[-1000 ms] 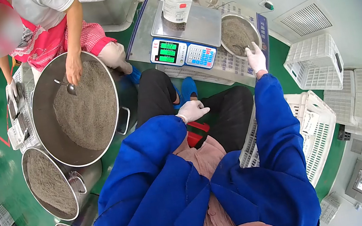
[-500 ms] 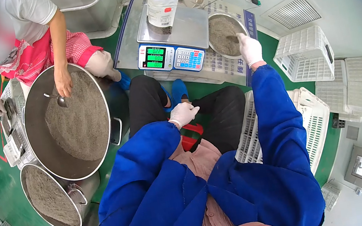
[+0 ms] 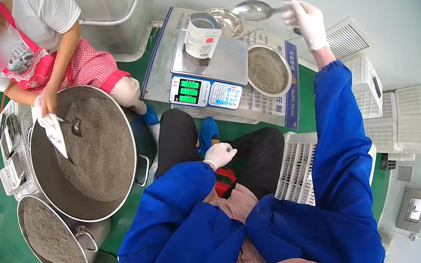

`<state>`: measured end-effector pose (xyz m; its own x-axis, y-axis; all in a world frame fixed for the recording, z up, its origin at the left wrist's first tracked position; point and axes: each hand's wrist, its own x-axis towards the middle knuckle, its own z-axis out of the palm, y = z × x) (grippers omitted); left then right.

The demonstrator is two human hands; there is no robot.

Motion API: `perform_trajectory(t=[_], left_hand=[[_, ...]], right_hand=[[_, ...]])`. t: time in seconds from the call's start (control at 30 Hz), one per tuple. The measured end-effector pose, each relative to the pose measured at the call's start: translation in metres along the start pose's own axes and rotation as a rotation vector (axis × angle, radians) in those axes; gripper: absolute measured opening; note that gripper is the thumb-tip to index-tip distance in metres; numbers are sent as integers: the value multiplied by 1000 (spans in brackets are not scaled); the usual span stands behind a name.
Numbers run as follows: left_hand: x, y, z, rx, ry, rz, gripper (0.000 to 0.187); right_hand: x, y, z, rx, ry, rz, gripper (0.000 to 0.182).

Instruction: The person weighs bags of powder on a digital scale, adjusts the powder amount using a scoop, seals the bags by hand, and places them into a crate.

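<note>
My right hand (image 3: 307,22), in a white glove, grips the handle of a metal spoon (image 3: 253,10) raised above the back right of the scale table. Below it sits a round metal bowl (image 3: 268,70) of grey-brown granular material. An open-topped stand-up pouch (image 3: 202,39), white with a red mark and dark contents low down, stands on the plate of a digital scale (image 3: 232,62) with lit green displays. My gloved left hand (image 3: 220,155) rests near my lap, fingers curled in, with nothing visible in them.
At left, a co-worker (image 3: 53,62) holds a white pouch (image 3: 56,139) and a spoon (image 3: 76,128) over a big steel pot (image 3: 45,182) of granular material. More filled pots (image 3: 82,253) stand nearer. White plastic crates (image 3: 296,167) are at my right. A shiny bowl (image 3: 229,21) sits behind the scale.
My right hand has risen from the bowl, bringing the spoon up into sight. My left hand stays near my lap. The co-worker now holds a pouch over the pot. The view has shifted slightly.
</note>
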<state>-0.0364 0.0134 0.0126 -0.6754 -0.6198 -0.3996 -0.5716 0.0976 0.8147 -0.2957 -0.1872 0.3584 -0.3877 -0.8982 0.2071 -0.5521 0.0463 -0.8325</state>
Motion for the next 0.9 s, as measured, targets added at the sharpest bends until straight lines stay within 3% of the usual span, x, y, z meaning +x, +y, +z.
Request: perform_trajectory(t=[0.1,0.2,0.3,0.4,0.5,0.9], left_hand=[[0,-1,0,21,-29,-7,38],[-2,-4,-2,3,-24,-14,38],[-2,-7,-5,-24,-23,-49,38],[0,-9,-7,-40,-1,-56,37],[-1,-10,-7,-53,13,-54,36],[-1,-4,-8,-52,-22,-50,37]], right_hand=[[9,-39,52,-99,-127,-172,29],[20,-42,105,-553,-41,-555,26],[18,-30,149,-750,-86,-596,23],[26,5,179,-691,-327,-398,30],[28,7,178,-316,-416,55,30],[53,-15,114,-20,-324,288,28]])
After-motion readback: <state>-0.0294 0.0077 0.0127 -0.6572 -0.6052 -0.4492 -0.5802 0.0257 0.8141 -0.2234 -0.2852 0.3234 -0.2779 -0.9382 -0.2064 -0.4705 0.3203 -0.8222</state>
